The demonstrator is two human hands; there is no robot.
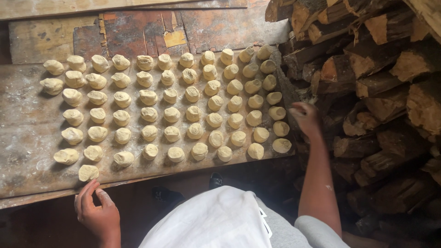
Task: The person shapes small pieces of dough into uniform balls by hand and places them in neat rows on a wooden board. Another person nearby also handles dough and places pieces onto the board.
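Floured wooden counter (27, 138) under both hands: left hand (97, 213) at its near edge, grip loose, fingertips just beside the nearest dough piece (88, 172); right hand (307, 118) blurred, grip unclear, beside dough rows (170, 105); stacked firewood (381, 82) right

A big stack of split firewood (376, 82) fills the right side of the view, rough bark and pale cut ends showing, piled from the top edge down into shadow. Beyond the far edge of the floured board lies a worn, rust-red metal sheet (147, 32) with a small yellow patch (175, 38) on it, and a pale wooden plank (69, 7) runs along the top. Below the board's near edge, 2 dark shoes (165, 195) stand on a reddish-brown floor (46, 225). A white apron (211, 220) and grey sleeves (317, 232) show at the bottom.
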